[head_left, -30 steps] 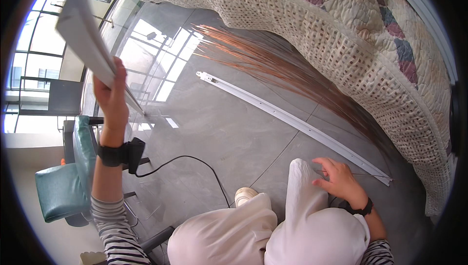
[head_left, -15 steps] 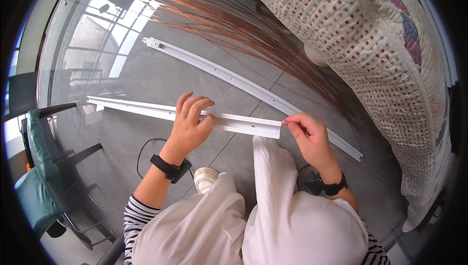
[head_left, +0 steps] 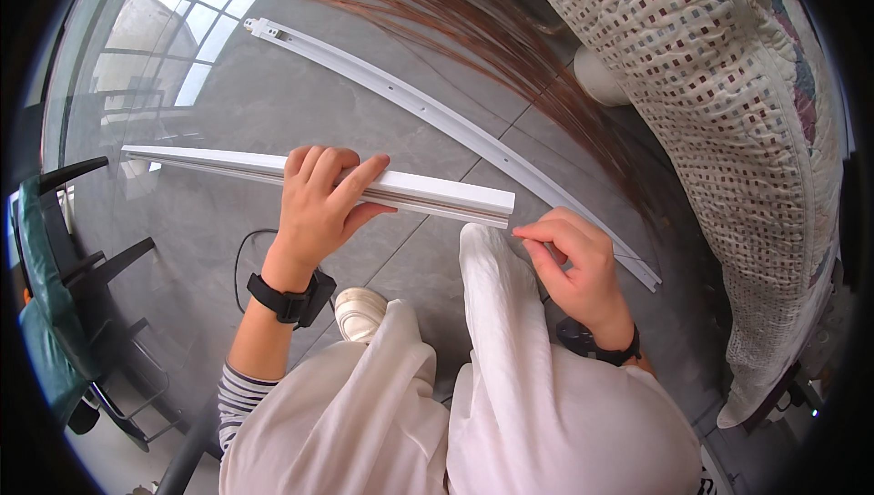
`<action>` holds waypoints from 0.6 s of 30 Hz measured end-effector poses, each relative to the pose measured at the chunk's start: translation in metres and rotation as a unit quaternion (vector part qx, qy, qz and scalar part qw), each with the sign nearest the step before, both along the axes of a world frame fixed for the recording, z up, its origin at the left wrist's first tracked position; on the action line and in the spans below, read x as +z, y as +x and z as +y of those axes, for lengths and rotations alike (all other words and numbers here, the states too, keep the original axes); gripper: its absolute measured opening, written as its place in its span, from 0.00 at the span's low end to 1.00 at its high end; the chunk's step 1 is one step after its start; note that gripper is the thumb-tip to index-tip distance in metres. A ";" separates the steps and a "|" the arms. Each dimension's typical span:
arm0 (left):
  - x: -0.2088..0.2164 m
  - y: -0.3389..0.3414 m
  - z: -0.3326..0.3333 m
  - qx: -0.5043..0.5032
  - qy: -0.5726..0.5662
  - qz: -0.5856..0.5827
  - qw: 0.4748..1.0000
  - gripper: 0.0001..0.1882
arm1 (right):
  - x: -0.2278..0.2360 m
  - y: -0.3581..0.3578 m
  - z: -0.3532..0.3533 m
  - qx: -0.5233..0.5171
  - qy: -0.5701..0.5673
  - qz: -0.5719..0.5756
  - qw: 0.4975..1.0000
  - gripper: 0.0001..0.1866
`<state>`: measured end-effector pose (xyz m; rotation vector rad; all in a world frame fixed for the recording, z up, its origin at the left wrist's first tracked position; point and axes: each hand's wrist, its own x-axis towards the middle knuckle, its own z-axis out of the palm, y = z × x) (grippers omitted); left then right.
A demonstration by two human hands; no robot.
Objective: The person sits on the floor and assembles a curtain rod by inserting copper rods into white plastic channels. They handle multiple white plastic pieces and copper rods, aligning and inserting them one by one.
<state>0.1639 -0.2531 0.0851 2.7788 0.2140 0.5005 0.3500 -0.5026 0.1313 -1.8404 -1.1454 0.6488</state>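
Note:
My left hand [head_left: 317, 199] is closed around a long white channel rail [head_left: 448, 195], held above the floor with its grooved side toward me. The rail's near end lies over my right knee, and its far end reaches toward the left. Just off that near end, my right hand [head_left: 583, 267] pinches thumb and forefinger together. Whatever is between those fingertips, if anything, is too small to name. Farther out, a second white rail [head_left: 432, 111] lies slantwise on the floor, with a small fitting at its far end.
Thin copper-coloured rods [head_left: 455, 45] spread over the floor beyond the second rail. A woven, quilted cover [head_left: 701, 104] hangs over furniture at the right. On the left stands a chair with green upholstery [head_left: 55, 286]. A thin black cable [head_left: 240, 267] loops near my left wrist.
My left hand has turned the rail over, so its hollow face no longer shows and a grooved side does. The rail has shifted slightly up and left. My right hand stays pinched near its end.

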 end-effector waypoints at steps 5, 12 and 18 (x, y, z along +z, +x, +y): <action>-0.005 -0.005 -0.002 0.020 0.015 -0.027 0.999 0.21 | -0.005 -0.003 0.002 -0.011 -0.028 -0.003 1.000 0.11; -0.004 -0.008 -0.002 0.031 0.025 -0.041 0.998 0.19 | -0.007 -0.004 0.009 -0.001 -0.041 -0.012 0.999 0.12; -0.006 -0.008 0.000 0.025 0.028 -0.039 0.999 0.21 | -0.007 -0.003 0.009 0.009 -0.042 -0.042 0.998 0.12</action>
